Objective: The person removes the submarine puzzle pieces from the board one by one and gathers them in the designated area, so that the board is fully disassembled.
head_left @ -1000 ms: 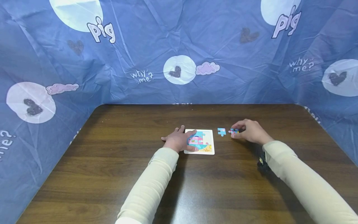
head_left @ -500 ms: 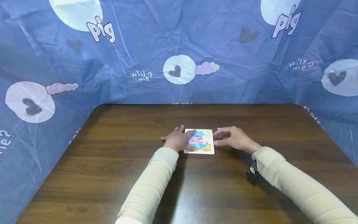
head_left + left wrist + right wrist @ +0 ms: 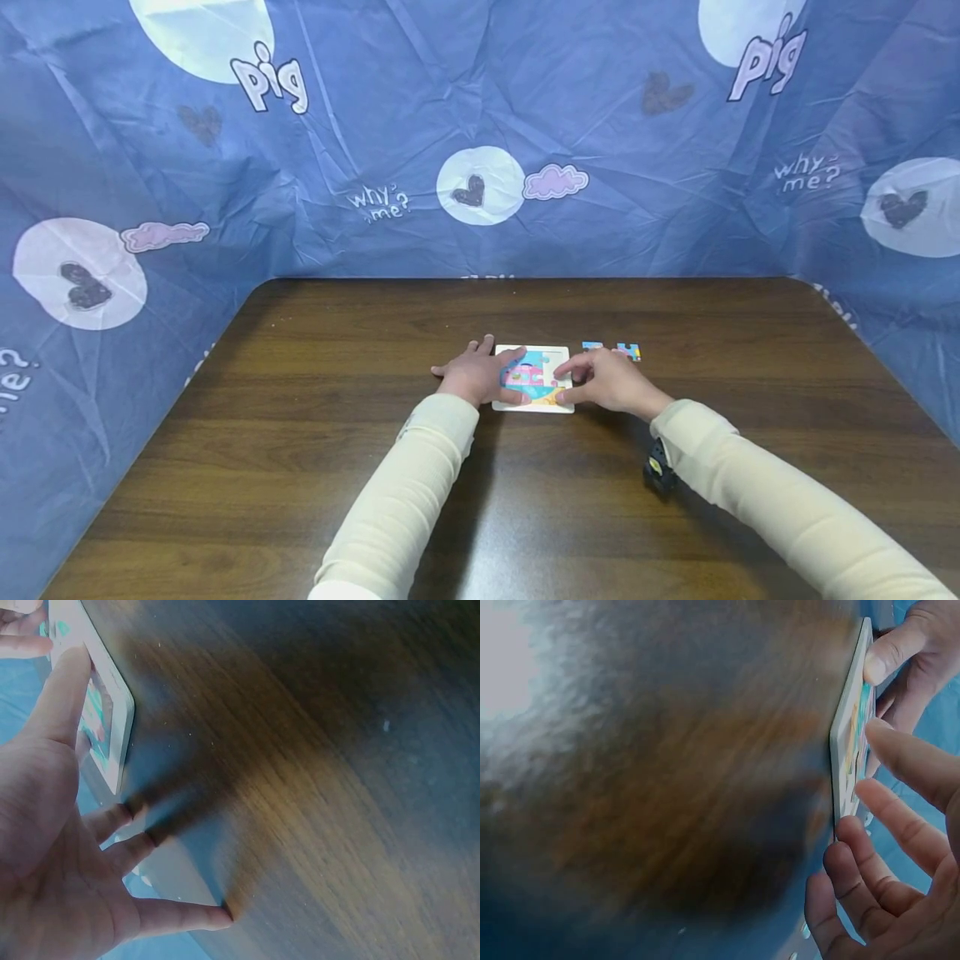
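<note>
A white-framed jigsaw puzzle board (image 3: 562, 348) lies on the table, with a pink and blue picture and yellow sand in its lower right. Its upper right part shows bare white. My left hand (image 3: 474, 377) rests on the left side, thumb and forefinger stretched over the picture, the other fingers spread on the wood. Over the right side is my right hand (image 3: 611, 382), its thumb at the sand and forefinger near the bare spot. In the right wrist view these fingertips (image 3: 866, 787) are apart at the puzzle, with no piece between them.
Two loose jigsaw pieces lie right of the board: a blue piece (image 3: 592, 344), partly behind my right hand, and a multicoloured piece (image 3: 630, 350). A brown wooden table (image 3: 337, 467) carries everything. Blue printed cloth (image 3: 480, 100) hangs behind and at both sides.
My right hand has left the multicoloured piece, which stays on the table, and moved left onto the board's right side. My left hand has stayed in place.
</note>
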The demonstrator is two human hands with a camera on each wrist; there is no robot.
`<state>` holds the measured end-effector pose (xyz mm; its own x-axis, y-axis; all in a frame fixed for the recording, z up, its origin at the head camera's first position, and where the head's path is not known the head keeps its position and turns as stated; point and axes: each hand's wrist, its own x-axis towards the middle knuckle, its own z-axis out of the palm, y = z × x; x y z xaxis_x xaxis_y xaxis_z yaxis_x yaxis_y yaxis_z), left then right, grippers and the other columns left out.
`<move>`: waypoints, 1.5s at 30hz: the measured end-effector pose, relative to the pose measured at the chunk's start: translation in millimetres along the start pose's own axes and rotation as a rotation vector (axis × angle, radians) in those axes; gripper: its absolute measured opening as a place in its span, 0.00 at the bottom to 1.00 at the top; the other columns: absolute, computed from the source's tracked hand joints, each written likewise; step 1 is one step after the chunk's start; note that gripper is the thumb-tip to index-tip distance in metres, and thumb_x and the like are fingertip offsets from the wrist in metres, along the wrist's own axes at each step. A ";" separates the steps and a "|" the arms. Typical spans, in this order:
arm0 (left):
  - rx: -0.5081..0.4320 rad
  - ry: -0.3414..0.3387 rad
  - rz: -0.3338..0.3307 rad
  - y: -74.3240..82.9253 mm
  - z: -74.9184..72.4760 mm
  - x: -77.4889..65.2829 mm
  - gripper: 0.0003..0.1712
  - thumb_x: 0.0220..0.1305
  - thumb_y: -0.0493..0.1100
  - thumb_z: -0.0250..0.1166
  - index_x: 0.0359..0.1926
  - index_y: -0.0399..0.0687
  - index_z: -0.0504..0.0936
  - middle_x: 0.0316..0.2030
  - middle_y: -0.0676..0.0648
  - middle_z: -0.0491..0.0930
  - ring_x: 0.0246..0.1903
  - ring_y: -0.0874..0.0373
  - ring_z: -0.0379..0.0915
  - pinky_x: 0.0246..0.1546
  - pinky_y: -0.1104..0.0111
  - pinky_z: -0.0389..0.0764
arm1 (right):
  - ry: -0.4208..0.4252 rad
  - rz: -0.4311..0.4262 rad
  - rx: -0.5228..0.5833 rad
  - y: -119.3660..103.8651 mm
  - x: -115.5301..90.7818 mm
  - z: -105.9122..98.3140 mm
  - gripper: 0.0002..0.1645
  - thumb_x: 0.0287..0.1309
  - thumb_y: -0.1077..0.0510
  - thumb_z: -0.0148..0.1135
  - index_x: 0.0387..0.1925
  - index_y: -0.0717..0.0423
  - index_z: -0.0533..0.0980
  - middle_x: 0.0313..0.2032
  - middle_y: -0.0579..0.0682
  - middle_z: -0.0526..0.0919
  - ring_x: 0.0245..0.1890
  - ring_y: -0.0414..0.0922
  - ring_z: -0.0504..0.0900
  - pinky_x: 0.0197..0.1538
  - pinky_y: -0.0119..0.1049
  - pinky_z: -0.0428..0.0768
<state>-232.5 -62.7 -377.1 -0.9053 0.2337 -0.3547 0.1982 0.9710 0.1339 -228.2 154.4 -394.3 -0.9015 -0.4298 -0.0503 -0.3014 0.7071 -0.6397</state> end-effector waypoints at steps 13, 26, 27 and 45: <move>-0.006 0.004 -0.004 1.3 -0.4 -0.8 0.48 0.63 0.67 0.67 0.79 0.75 0.56 0.80 0.45 0.47 0.78 0.45 0.44 0.57 0.26 0.65 | 0.011 -0.021 -0.157 -5.1 4.6 4.9 0.21 0.48 0.55 0.81 0.45 0.55 0.88 0.36 0.47 0.87 0.40 0.46 0.82 0.46 0.46 0.75; -0.014 0.010 -0.010 0.6 -0.6 -2.8 0.49 0.62 0.67 0.68 0.79 0.74 0.57 0.80 0.44 0.48 0.78 0.45 0.45 0.57 0.26 0.65 | 0.026 -0.054 -0.162 -9.5 3.4 7.5 0.20 0.46 0.59 0.82 0.40 0.52 0.81 0.36 0.51 0.79 0.39 0.50 0.78 0.44 0.47 0.76; -0.013 0.011 -0.009 0.3 -0.7 -2.6 0.49 0.62 0.67 0.68 0.79 0.74 0.56 0.80 0.44 0.48 0.78 0.45 0.45 0.57 0.26 0.65 | 0.030 -0.058 -0.172 -10.1 3.3 7.9 0.20 0.46 0.59 0.82 0.40 0.51 0.80 0.37 0.50 0.79 0.39 0.50 0.78 0.44 0.47 0.76; -0.013 -0.006 -0.003 -0.8 -0.2 0.2 0.48 0.63 0.67 0.68 0.79 0.74 0.55 0.80 0.45 0.47 0.78 0.46 0.43 0.57 0.26 0.65 | 0.120 0.058 -0.244 -2.9 3.0 1.2 0.24 0.52 0.47 0.78 0.45 0.56 0.82 0.37 0.51 0.77 0.38 0.49 0.76 0.39 0.47 0.77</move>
<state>-232.9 -63.4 -377.1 -0.9037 0.2314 -0.3602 0.1907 0.9708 0.1452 -229.7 150.4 -393.5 -0.9455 -0.3252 0.0192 -0.3009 0.8493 -0.4339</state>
